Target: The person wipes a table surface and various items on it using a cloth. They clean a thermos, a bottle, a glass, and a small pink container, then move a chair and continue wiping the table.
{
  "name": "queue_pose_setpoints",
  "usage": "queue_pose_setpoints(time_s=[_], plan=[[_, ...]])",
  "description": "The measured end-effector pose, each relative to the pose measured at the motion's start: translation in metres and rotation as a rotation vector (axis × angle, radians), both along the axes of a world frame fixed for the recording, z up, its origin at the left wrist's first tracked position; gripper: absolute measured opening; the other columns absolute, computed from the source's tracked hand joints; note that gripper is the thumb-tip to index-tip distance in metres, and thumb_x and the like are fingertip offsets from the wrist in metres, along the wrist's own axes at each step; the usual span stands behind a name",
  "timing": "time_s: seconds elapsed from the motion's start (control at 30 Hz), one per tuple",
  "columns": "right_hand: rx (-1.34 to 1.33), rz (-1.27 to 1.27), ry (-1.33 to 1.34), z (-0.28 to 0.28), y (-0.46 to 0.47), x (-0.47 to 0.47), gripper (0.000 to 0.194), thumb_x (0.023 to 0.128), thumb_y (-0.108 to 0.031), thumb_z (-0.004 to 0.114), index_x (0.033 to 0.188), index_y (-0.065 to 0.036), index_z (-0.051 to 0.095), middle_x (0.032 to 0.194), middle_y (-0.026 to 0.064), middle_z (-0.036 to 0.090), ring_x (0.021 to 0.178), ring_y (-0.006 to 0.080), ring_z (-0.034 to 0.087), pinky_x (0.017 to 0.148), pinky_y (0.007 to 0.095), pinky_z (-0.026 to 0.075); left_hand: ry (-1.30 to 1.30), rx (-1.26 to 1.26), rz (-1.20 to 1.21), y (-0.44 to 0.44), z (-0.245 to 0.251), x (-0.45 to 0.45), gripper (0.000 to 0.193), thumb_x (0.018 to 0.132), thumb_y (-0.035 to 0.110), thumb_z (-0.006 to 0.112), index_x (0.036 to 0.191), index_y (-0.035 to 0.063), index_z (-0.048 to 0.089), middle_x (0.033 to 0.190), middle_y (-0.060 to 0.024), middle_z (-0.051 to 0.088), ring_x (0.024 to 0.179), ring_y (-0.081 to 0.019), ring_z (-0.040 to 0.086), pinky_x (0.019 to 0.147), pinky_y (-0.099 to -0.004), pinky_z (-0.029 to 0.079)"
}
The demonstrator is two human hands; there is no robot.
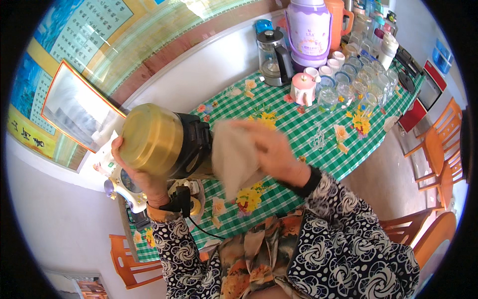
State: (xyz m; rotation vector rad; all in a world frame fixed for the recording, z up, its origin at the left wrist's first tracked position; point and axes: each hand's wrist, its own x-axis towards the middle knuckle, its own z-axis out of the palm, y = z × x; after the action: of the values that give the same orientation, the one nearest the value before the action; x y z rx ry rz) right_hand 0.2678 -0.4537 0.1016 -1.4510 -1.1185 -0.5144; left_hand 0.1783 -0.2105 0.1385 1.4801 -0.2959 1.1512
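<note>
My left hand (143,179) grips a large gold metal vessel with black fittings, apparently a vacuum flask (153,140), from below and behind its gold end. The flask is tilted on its side above the table, gold end to the left. My right hand (274,153) holds a pale grey-beige cloth (235,159) at the flask's other end. Cloth and fingers are blurred, and the cloth hides that end, so whether it touches the flask is hard to tell. Beneath lies a green checked tablecloth (276,202) with printed flowers.
Behind stand a glass kettle (270,59), a purple thermos (308,33), a pink teapot (303,89) and several drinking glasses (345,89). A framed picture (80,108) leans at the left wall. Wooden chairs (433,149) stand right. A black cord (199,228) hangs from my left wrist.
</note>
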Motion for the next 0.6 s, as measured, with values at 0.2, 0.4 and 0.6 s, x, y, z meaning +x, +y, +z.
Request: queue_pose_setpoints(time_s=[0.2, 0.4, 0.6], plan=[[0.258, 0.269, 0.502, 0.032, -0.007, 0.046, 0.031, 0.090, -0.014, 0.054, 0.117, 0.000, 0.058, 0.104, 0.0105, 0.067, 0.090, 0.0168, 0.063, 0.077, 0.0296, 0.051, -0.050, 0.110, 0.050, -0.020, 0.000, -0.008, 0.079, 0.084, 0.067, 0.046, 0.136, 0.0100, 0.030, 0.139, -0.0226, 0.038, 0.126, -0.0377, 0.043, 0.101, -0.0468, 0.043], [-0.269, 0.635, 0.489, -0.018, 0.055, 0.041, 0.035, 0.097, -0.023, 0.041, 0.122, -0.002, 0.054, 0.122, 0.0202, 0.056, 0.111, 0.0318, 0.054, 0.096, 0.0376, 0.041, -0.151, -0.439, -0.874, -0.037, -0.002, -0.018, 0.083, 0.085, 0.061, 0.053, 0.143, 0.0099, 0.022, 0.146, -0.0206, 0.027, 0.126, -0.0348, 0.040, 0.102, -0.0463, 0.042], [-0.677, 0.345, 0.651, -0.115, 0.062, 0.058, 0.033, 0.096, -0.022, 0.038, 0.115, 0.000, 0.055, 0.108, 0.0225, 0.060, 0.101, 0.0365, 0.058, 0.089, 0.0401, 0.045, 0.077, 0.033, 0.404, -0.030, 0.005, -0.015, 0.084, 0.086, 0.072, 0.036, 0.142, 0.0096, 0.027, 0.140, -0.0152, 0.037, 0.126, -0.0294, 0.042, 0.106, -0.0429, 0.036]])
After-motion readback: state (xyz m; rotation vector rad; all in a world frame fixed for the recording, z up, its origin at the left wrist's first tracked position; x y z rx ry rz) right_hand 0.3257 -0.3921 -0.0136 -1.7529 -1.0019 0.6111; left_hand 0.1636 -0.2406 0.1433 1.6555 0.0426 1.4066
